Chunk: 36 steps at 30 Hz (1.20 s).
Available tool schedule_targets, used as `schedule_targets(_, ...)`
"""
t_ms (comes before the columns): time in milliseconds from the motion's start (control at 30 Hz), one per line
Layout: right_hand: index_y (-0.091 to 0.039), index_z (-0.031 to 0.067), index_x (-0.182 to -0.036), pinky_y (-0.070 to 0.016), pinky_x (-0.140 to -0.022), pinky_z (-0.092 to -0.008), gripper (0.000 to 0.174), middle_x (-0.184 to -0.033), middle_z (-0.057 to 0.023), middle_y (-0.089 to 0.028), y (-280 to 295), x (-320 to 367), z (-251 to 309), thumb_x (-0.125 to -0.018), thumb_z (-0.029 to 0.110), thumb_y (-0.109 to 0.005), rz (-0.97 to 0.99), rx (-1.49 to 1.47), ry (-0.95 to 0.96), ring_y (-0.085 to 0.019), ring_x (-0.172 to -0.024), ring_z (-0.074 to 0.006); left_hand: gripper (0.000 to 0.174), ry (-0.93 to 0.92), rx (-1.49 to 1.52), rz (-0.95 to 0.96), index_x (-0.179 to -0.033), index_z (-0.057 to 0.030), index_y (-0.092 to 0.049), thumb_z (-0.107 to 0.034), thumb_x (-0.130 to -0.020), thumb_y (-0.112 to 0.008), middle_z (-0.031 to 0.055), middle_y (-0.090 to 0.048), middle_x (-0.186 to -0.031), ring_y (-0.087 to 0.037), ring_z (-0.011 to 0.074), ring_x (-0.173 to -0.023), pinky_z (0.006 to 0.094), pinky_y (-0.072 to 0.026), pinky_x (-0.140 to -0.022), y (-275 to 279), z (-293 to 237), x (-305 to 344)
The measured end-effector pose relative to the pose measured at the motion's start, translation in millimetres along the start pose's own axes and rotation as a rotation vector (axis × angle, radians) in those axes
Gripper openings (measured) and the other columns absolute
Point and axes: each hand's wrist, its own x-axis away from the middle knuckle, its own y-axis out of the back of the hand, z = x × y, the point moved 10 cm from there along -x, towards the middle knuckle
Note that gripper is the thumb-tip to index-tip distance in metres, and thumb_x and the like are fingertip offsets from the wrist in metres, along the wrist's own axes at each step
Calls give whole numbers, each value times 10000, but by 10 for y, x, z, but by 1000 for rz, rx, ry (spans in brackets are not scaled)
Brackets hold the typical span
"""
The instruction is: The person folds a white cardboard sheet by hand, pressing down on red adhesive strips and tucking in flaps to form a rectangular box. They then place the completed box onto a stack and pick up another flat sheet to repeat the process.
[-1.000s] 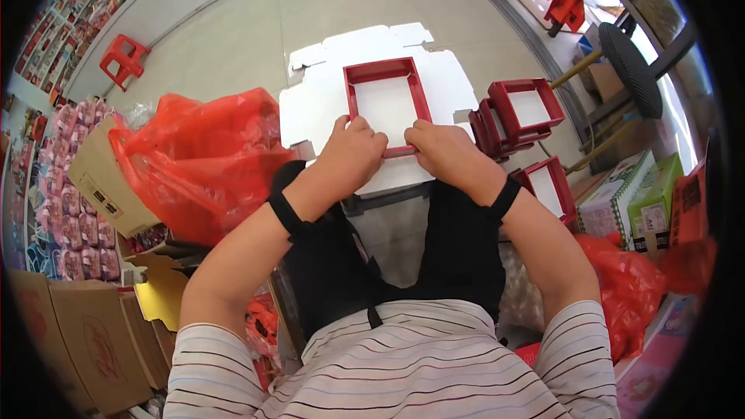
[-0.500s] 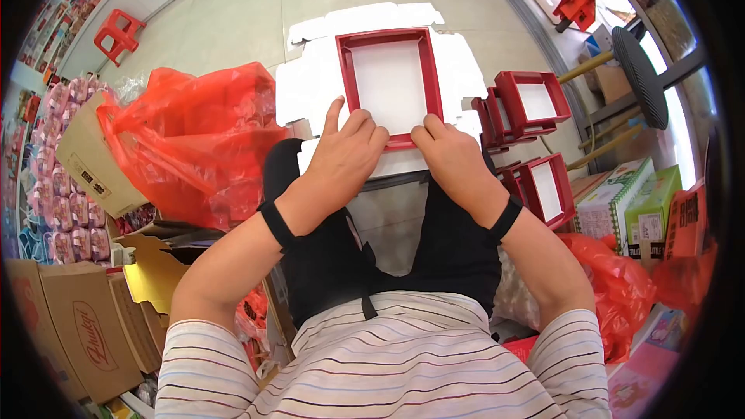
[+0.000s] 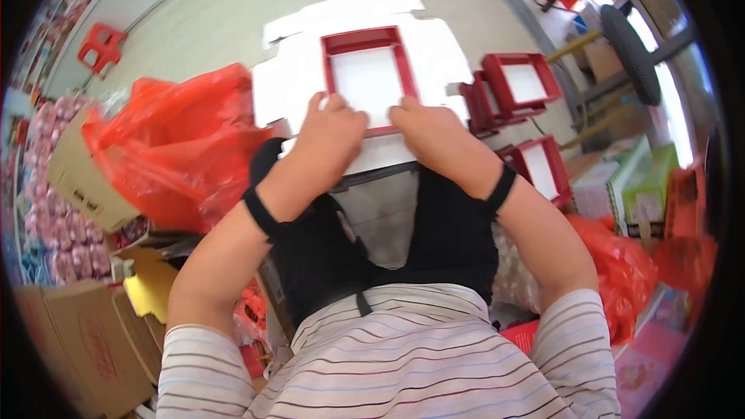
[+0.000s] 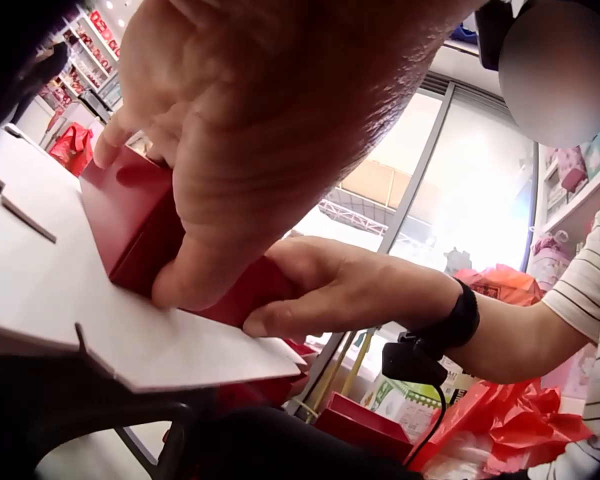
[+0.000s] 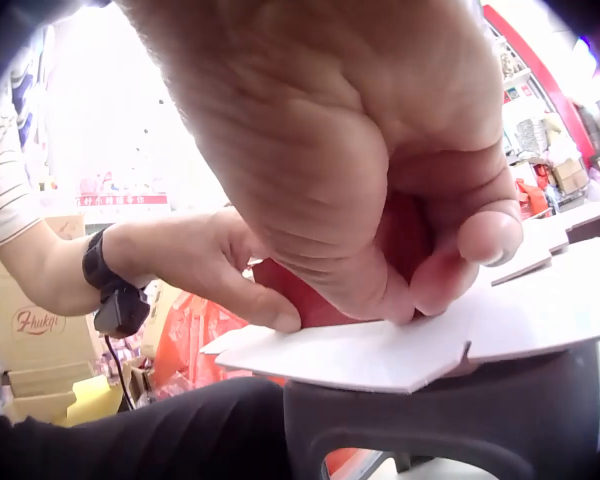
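On the floor [image 3: 233, 23] of a shop, seen from my head view, the largest thing in reach is a flat white die-cut card [image 3: 434, 54], which lies on a small grey surface [image 5: 400, 420] in front of the knees. A red bag [image 3: 171, 147] bulges to the left of it. Spare trays [image 3: 518, 81], red-walled and white inside, are stacked to the right, apart from the card.

The tray [image 3: 330, 70] stands on the card, straight ahead of both hands, open side up. Its long axis runs away from the body, so the short near wall faces the wrists. Neither hand is nearer: the left hand [image 3: 330, 136] sits at the near-left corner and the right hand [image 3: 431, 136] at the near-right corner, close together but not touching.

Both hands are grasping. In my left wrist view, the thumb presses the outside of the red wall and the fingers fold over its rim. In my right wrist view, the fingers curl over the same wall and the thumb closes beside them, just above the card.

Half a second ago the left fingers lay stretched over the rim with the forefinger pointing out; now they are curled, much as a second ago. The tray remains on the card with the same end toward the body. It sits slightly further left in my frame, and the picture has blurred, so some of that shift may be the camera's.
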Motion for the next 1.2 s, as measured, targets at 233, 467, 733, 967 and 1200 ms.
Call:
schedule_targets(233,-582,29,-984,-581,-690,-475,157,-937,-171,-639,-31,33,24,-849,-30,-636,-48,1,75,-706,-836,-397,221,-62,3,58,-908,-51,-638,-86,-778,-813,112,-672,-906,-599,325,-1010,450,-468,-981,-44,-40,-57)
schedule_targets(467,-603,15,-1012,-594,-689,-457,179,-948,-175,-643,-64,46,49,-846,-12,-664,-31,45,77,-718,-820,-385,254,-71,31,102,-905,-37,-620,-108,-793,-837,133,-651,-893,-580,333,-978,440,-473,-946,-36,-72,-90)
schedule_targets(733,-598,23,-981,-585,-685,-462,172,-963,-173,-646,-88,73,-15,-836,-21,-681,-60,18,20,-715,-822,-387,292,-26,-23,70,-902,-36,-629,-224,-840,-843,132,-657,-851,-596,328,-938,450,-467,-928,1,-71,-120)
schedule_targets(967,-642,25,-1003,-600,-719,-430,132,-952,-169,-668,-83,77,38,-875,36,-676,-40,84,52,-735,-831,-352,362,61,-72,65,-904,-45,-644,-338,-852,-849,116,-675,-776,-626,322,-893,460,-462,-898,-27,-81,-87)
schedule_targets(1200,-644,41,-987,-595,-734,-450,88,-982,-157,-673,-95,87,-3,-901,47,-663,-80,28,23,-736,-852,-361,412,85,-49,72,-898,-42,-652,-401,-846,-848,121,-696,-762,-639,318,-896,469,-457,-868,-14,-92,-63)
